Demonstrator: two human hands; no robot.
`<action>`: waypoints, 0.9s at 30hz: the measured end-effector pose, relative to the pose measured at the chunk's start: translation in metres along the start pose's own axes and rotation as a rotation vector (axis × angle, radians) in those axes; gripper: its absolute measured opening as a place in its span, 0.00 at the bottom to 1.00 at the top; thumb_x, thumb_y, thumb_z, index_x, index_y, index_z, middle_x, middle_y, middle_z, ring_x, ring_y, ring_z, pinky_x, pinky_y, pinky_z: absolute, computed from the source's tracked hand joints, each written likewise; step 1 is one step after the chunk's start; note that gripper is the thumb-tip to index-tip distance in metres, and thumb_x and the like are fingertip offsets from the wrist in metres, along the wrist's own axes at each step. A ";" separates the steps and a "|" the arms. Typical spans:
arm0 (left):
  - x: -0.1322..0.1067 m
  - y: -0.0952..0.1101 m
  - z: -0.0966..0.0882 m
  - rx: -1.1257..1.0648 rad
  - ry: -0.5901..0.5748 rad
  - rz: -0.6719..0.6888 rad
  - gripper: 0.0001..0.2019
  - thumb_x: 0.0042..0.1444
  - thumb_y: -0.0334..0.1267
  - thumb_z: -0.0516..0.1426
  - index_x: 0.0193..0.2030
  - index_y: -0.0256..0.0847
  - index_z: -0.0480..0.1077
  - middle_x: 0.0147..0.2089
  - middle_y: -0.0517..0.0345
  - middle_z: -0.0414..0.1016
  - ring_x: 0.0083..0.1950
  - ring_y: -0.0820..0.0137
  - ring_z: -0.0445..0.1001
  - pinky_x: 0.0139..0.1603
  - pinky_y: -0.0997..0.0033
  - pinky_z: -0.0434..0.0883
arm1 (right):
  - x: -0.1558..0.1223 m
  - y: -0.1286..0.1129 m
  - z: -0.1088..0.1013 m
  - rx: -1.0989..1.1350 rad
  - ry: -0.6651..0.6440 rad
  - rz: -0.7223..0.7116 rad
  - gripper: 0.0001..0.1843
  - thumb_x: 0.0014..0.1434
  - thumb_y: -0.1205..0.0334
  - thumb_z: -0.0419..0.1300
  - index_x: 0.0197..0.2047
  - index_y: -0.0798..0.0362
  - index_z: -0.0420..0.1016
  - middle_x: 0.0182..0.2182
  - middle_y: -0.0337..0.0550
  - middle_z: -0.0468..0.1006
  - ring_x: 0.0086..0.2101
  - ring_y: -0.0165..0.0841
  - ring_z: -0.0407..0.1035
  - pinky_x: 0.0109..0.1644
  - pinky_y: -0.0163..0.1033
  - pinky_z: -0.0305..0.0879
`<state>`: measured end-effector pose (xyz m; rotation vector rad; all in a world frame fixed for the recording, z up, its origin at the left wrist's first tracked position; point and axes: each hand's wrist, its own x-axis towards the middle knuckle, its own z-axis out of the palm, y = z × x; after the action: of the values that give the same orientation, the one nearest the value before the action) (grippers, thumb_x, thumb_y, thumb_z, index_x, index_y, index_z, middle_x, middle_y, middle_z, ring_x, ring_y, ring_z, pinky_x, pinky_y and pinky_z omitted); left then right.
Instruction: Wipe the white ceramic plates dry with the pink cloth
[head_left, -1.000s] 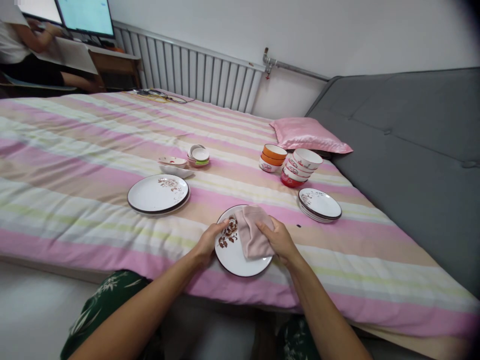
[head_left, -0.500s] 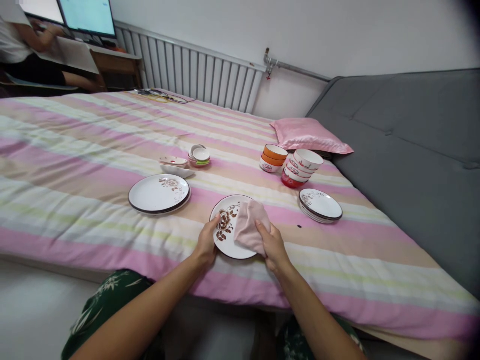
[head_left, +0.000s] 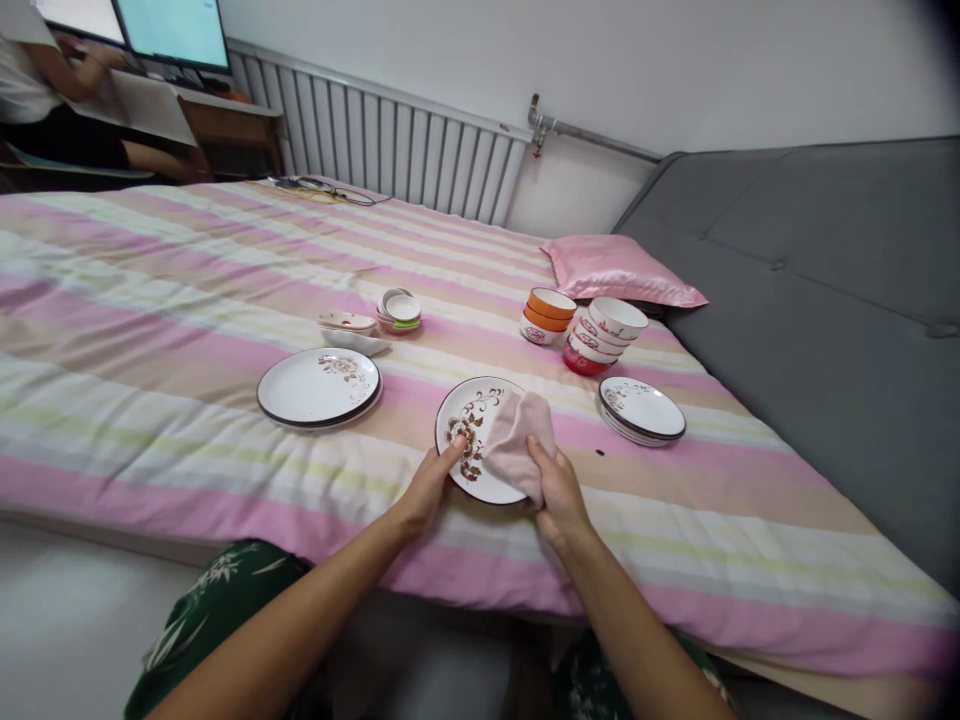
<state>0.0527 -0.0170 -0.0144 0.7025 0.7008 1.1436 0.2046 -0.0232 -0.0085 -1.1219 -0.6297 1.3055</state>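
In the head view, the left hand [head_left: 429,487] is gripping the near left rim of a flowered plate [head_left: 474,440], thumb lying on the face and the other fingers tucked under the edge, so its grip is pinching the plate. The plate is being held tilted up toward the person, just above the striped bed [head_left: 187,300], near its front edge. The right hand [head_left: 553,487] is bunching a pink cloth [head_left: 517,440] against the right half of the plate, its grip pressed together around the cloth's lower fold.

To do this wiping well, the left hand should probably be keeping its pinch low on the rim, clear of the cloth's path, and steadying the plate against the push. The right hand would do best pressing the cloth flat instead of balled, sweeping across the brown flower pattern and round the dark rim, while the plate is being turned a little at a time so no part is missed.

Farther left a stack of large plates [head_left: 319,388] is lying on the bed, and to the right a stack of smaller plates [head_left: 642,410]. Beyond them stacked bowls [head_left: 592,335] are sitting near a pink pillow [head_left: 619,270]; small dishes [head_left: 399,310] are resting far left of those.
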 end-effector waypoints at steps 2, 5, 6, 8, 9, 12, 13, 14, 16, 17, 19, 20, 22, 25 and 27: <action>0.001 0.006 -0.004 0.079 -0.063 -0.065 0.21 0.51 0.50 0.57 0.43 0.34 0.73 0.35 0.47 0.79 0.35 0.61 0.76 0.33 0.70 0.72 | 0.007 -0.008 -0.009 -0.005 -0.044 0.004 0.20 0.50 0.54 0.62 0.44 0.56 0.70 0.34 0.46 0.80 0.31 0.36 0.75 0.35 0.40 0.73; 0.002 0.018 -0.011 0.151 -0.135 -0.114 0.24 0.51 0.56 0.53 0.37 0.34 0.73 0.27 0.49 0.77 0.25 0.66 0.74 0.23 0.73 0.69 | 0.016 -0.018 -0.022 -0.040 -0.142 0.058 0.19 0.50 0.55 0.63 0.43 0.57 0.72 0.35 0.46 0.80 0.33 0.37 0.75 0.39 0.40 0.72; 0.002 0.022 -0.013 0.166 -0.151 -0.131 0.25 0.51 0.57 0.52 0.35 0.34 0.73 0.24 0.51 0.76 0.22 0.68 0.72 0.20 0.74 0.67 | 0.017 -0.020 -0.024 -0.054 -0.173 0.083 0.19 0.50 0.55 0.63 0.43 0.57 0.72 0.36 0.46 0.80 0.33 0.36 0.75 0.40 0.40 0.71; 0.001 0.029 -0.014 0.205 -0.186 -0.200 0.25 0.51 0.58 0.52 0.31 0.33 0.72 0.19 0.52 0.74 0.16 0.70 0.69 0.15 0.76 0.64 | 0.018 -0.022 -0.028 -0.079 -0.229 0.131 0.19 0.49 0.56 0.63 0.42 0.57 0.73 0.36 0.46 0.80 0.33 0.36 0.75 0.40 0.39 0.71; 0.000 0.032 -0.014 0.232 -0.208 -0.257 0.25 0.51 0.57 0.52 0.29 0.32 0.72 0.18 0.52 0.73 0.15 0.70 0.68 0.12 0.76 0.61 | 0.018 -0.023 -0.028 -0.090 -0.252 0.152 0.18 0.49 0.56 0.63 0.42 0.57 0.73 0.36 0.46 0.80 0.33 0.35 0.74 0.40 0.39 0.71; -0.003 0.032 -0.014 0.307 -0.216 -0.422 0.21 0.49 0.51 0.56 0.28 0.30 0.71 0.19 0.50 0.73 0.15 0.70 0.68 0.10 0.77 0.59 | 0.015 -0.024 -0.026 -0.126 -0.326 0.212 0.18 0.49 0.55 0.63 0.42 0.58 0.73 0.34 0.47 0.80 0.31 0.35 0.74 0.37 0.37 0.70; -0.004 0.031 -0.013 0.317 -0.196 -0.453 0.18 0.47 0.48 0.58 0.31 0.30 0.72 0.21 0.50 0.75 0.16 0.70 0.70 0.11 0.77 0.61 | 0.013 -0.025 -0.025 -0.142 -0.347 0.228 0.19 0.49 0.55 0.63 0.42 0.58 0.74 0.33 0.47 0.80 0.30 0.35 0.74 0.36 0.37 0.70; -0.005 0.030 -0.013 0.312 -0.162 -0.464 0.15 0.45 0.43 0.60 0.34 0.30 0.71 0.24 0.50 0.76 0.19 0.69 0.72 0.14 0.76 0.65 | 0.012 -0.025 -0.024 -0.156 -0.363 0.239 0.19 0.49 0.55 0.63 0.41 0.58 0.74 0.33 0.47 0.80 0.30 0.34 0.74 0.35 0.37 0.70; -0.006 0.027 -0.012 0.257 -0.103 -0.437 0.17 0.41 0.35 0.61 0.40 0.31 0.70 0.29 0.50 0.78 0.26 0.66 0.76 0.24 0.73 0.72 | 0.011 -0.026 -0.023 -0.176 -0.367 0.240 0.18 0.49 0.55 0.63 0.40 0.58 0.74 0.32 0.48 0.80 0.29 0.34 0.73 0.34 0.36 0.70; -0.007 0.027 -0.011 0.221 -0.084 -0.413 0.19 0.40 0.33 0.60 0.42 0.31 0.69 0.31 0.50 0.78 0.30 0.64 0.76 0.29 0.70 0.73 | 0.010 -0.027 -0.023 -0.178 -0.356 0.234 0.18 0.49 0.55 0.63 0.40 0.59 0.74 0.31 0.47 0.80 0.28 0.33 0.73 0.33 0.35 0.69; -0.008 0.026 -0.007 0.166 -0.047 -0.373 0.22 0.38 0.30 0.58 0.45 0.30 0.67 0.32 0.49 0.78 0.32 0.62 0.77 0.34 0.67 0.74 | 0.010 -0.027 -0.022 -0.168 -0.327 0.221 0.17 0.49 0.55 0.63 0.38 0.59 0.74 0.31 0.47 0.79 0.28 0.32 0.73 0.32 0.34 0.69; -0.009 0.027 -0.005 0.156 -0.027 -0.362 0.23 0.38 0.29 0.58 0.45 0.29 0.66 0.31 0.48 0.78 0.32 0.62 0.77 0.34 0.66 0.74 | 0.009 -0.028 -0.022 -0.158 -0.313 0.216 0.16 0.49 0.55 0.64 0.38 0.59 0.74 0.30 0.46 0.80 0.27 0.32 0.73 0.32 0.34 0.69; -0.009 0.026 -0.001 0.150 0.011 -0.341 0.23 0.38 0.28 0.57 0.46 0.29 0.66 0.30 0.48 0.78 0.30 0.62 0.76 0.33 0.64 0.74 | 0.009 -0.027 -0.021 -0.133 -0.287 0.203 0.17 0.49 0.56 0.64 0.39 0.58 0.74 0.31 0.46 0.80 0.28 0.33 0.74 0.34 0.35 0.70; -0.008 0.023 0.001 0.137 0.033 -0.295 0.22 0.38 0.28 0.55 0.45 0.28 0.66 0.29 0.48 0.78 0.29 0.62 0.76 0.31 0.65 0.74 | 0.010 -0.025 -0.019 -0.102 -0.252 0.186 0.17 0.49 0.57 0.64 0.41 0.57 0.73 0.33 0.46 0.80 0.30 0.34 0.74 0.36 0.37 0.71; -0.007 0.020 0.000 0.123 0.044 -0.256 0.21 0.39 0.28 0.55 0.45 0.29 0.67 0.29 0.48 0.78 0.29 0.63 0.76 0.31 0.66 0.74 | 0.011 -0.022 -0.018 -0.082 -0.224 0.174 0.17 0.48 0.57 0.64 0.40 0.58 0.74 0.34 0.46 0.80 0.31 0.34 0.74 0.37 0.37 0.71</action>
<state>0.0398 -0.0184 0.0017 0.6708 0.8778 0.8895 0.2319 -0.0156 0.0022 -1.1256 -0.7694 1.5815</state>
